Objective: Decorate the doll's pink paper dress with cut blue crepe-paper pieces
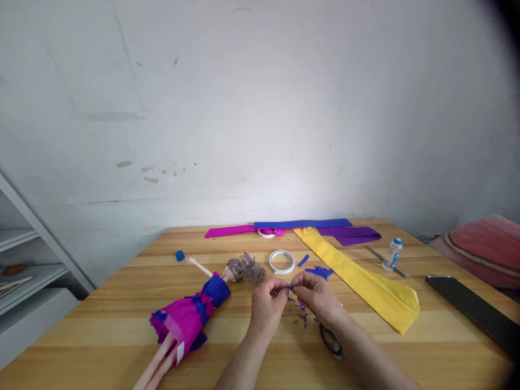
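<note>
left hand (268,297) + right hand (314,295) pinch blue paper scrap (291,287) (seemingly lying left-right) | doll (190,314) beside

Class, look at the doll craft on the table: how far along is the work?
Done: the doll wears a magenta and blue paper dress. In hand: both hands, left hand and right hand, pinch a tiny blue paper piece. Left: yellow paper lies unused.

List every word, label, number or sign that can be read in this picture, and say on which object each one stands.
No text can be read.
Glue bottle: it has a label, but the print is too small and blurred to read.
Doll, tape roll, yellow crepe paper and the dark flat object at the table's right edge: no writing visible.
</note>
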The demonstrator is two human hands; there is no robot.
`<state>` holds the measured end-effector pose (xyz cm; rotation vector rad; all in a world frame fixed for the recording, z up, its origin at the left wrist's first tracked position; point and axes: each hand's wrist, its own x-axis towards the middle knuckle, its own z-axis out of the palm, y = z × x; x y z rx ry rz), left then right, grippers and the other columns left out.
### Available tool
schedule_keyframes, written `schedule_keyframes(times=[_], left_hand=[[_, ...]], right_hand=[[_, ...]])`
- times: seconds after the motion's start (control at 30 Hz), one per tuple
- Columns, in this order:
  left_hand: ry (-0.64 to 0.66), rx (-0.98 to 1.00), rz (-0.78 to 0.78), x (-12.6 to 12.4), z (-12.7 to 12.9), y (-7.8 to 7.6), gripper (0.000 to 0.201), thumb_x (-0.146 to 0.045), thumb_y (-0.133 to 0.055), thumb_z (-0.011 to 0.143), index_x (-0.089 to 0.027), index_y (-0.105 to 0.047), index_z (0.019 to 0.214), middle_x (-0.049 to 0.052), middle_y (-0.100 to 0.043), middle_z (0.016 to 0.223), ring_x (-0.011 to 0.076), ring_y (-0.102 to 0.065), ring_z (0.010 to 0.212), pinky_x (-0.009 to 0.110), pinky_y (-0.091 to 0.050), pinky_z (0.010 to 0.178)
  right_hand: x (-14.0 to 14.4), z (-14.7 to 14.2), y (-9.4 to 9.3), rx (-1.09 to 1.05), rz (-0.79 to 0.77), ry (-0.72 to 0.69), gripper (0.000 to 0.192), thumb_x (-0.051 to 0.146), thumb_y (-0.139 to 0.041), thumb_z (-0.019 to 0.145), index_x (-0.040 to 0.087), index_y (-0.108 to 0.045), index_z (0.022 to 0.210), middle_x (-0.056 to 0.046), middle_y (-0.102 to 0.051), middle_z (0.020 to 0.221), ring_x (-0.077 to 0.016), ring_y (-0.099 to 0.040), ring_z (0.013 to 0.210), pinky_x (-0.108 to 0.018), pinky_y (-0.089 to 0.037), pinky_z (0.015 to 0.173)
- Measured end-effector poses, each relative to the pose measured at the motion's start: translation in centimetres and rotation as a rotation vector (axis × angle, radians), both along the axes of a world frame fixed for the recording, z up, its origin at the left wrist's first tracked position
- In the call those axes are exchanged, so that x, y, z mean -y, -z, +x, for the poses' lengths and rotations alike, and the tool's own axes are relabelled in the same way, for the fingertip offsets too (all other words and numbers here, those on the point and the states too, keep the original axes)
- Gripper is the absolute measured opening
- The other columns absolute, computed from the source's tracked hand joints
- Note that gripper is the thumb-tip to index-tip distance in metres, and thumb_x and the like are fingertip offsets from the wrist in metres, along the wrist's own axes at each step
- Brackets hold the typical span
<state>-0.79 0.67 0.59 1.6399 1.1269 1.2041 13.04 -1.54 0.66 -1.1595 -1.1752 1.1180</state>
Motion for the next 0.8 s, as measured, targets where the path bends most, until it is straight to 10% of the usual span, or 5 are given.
schedule_keyframes(times=[0.33,0.8], left_hand=[[-0.07,-0.016,0.11,0.5,0.1,-0.5,0.012,-0.015,-0.057,0.067,-0.021,-0.067,0.069,0.002,-0.066,0.07,0.0155,-0.059,0.065,0.024,-0.043,0.059],[-0.061,-0.118,0.119,0.9,0.2,-0.7,0.013,-0.014,-0.053,0.07,-0.019,-0.065,0.072,0.002,-0.066,0.072,0.015,-0.06,0.066,0.023,-0.044,0.057]], right_hand=[[1.3,0.3,-1.7,0.702,0.416,0.14,0.016,0.015,-0.055,0.067,0.021,-0.059,0.08,-0.002,-0.059,0.075,-0.0161,-0.054,0.069,-0.025,-0.039,0.061],[1.3,-0.2,-1.3,0.997,0.451,0.223,0.008,0.019,-0.054,0.076,0.021,-0.061,0.075,-0.004,-0.061,0.073,-0.0176,-0.054,0.07,-0.026,-0.037,0.063]])
